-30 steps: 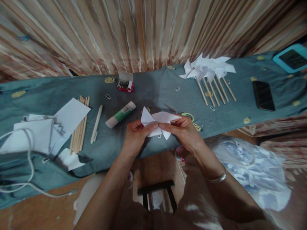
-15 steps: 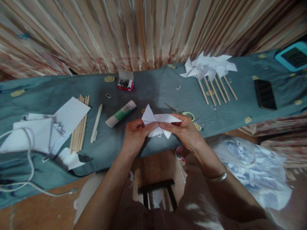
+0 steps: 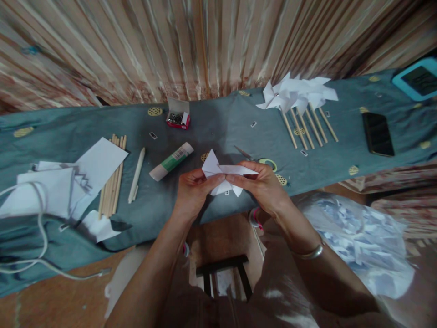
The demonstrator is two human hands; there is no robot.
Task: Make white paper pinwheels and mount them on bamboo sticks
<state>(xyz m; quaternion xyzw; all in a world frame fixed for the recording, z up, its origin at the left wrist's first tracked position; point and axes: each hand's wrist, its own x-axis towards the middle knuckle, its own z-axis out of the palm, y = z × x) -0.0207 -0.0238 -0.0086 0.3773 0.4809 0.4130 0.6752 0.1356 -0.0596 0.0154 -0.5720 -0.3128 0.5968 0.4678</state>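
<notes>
A white paper pinwheel (image 3: 211,163) with folded blades is held between both hands, above the front edge of the cloth-covered table. My left hand (image 3: 194,190) pinches its left side, thumb on top near the centre. On the other side my right hand (image 3: 261,184) grips it the same way, the two thumb tips almost meeting. The fingers underneath are partly hidden by the paper. Just behind my right hand lie scissors (image 3: 267,163) with green handles. To the left of my left hand rests a glue stick (image 3: 171,161) with a green label.
Finished pinwheels (image 3: 300,93) on sticks lie at the back right, near a black phone (image 3: 378,134). Leftward are a pen (image 3: 137,175), wooden sticks (image 3: 112,182), paper sheets (image 3: 44,191) and a white cable (image 3: 43,228). A red box (image 3: 178,119) of small metal pieces stands behind.
Almost nothing differs. Both hands keep hold of the paper pinwheel in the same place; the view has shifted very slightly.
</notes>
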